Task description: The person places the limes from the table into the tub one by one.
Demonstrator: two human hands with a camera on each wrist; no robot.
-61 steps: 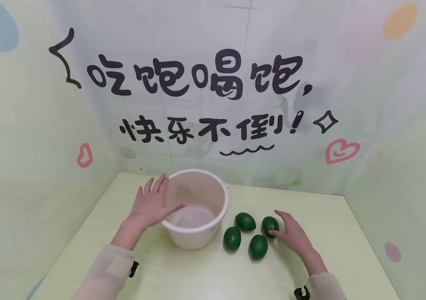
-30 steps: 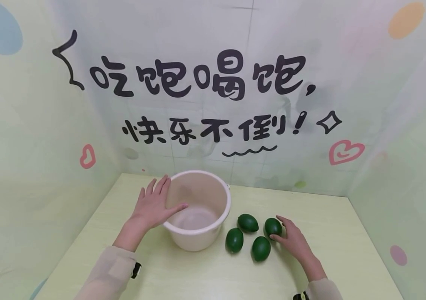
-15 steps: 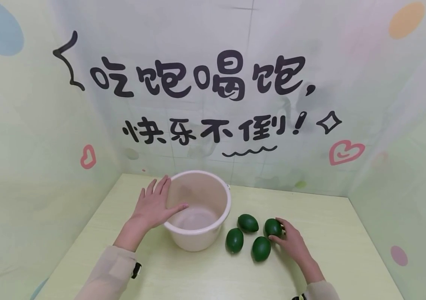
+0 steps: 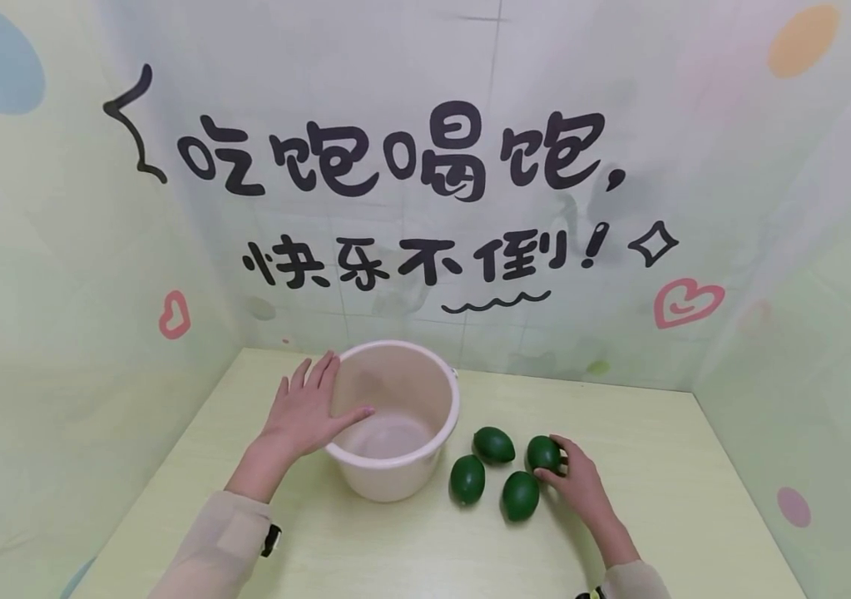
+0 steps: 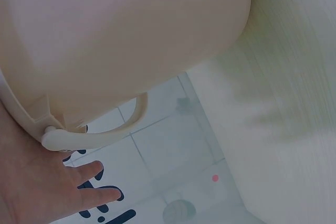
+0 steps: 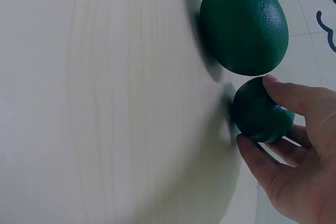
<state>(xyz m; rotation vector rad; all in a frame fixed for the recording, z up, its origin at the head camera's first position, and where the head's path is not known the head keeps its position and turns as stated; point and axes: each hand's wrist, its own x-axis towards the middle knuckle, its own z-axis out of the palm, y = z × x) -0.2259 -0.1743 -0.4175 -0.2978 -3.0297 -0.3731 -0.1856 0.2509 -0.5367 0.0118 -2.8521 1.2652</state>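
A pale pink plastic bucket (image 4: 395,474) stands upright on the table. My left hand (image 4: 305,416) rests on its left rim, fingers spread and straight, thumb reaching over the opening. In the left wrist view the palm lies against the rim beside the bucket's handle (image 5: 97,139). Right of the bucket lie several dark green limes. My right hand (image 4: 582,482) holds the rightmost lime (image 4: 542,453) between thumb and fingers, low at the table. In the right wrist view the thumb is on one side of this lime (image 6: 260,111) and the fingers curl round the other.
The other limes lie close by: a near lime (image 4: 520,497), a left lime (image 4: 467,480) and a back lime (image 4: 494,445). The light wooden table (image 4: 365,557) meets printed curtain walls (image 4: 425,324) at the back and both sides.
My right hand has come in closer to the rightmost lime, and its fingers have closed round it. The left hand stays on the bucket's rim; the view shifts slightly.
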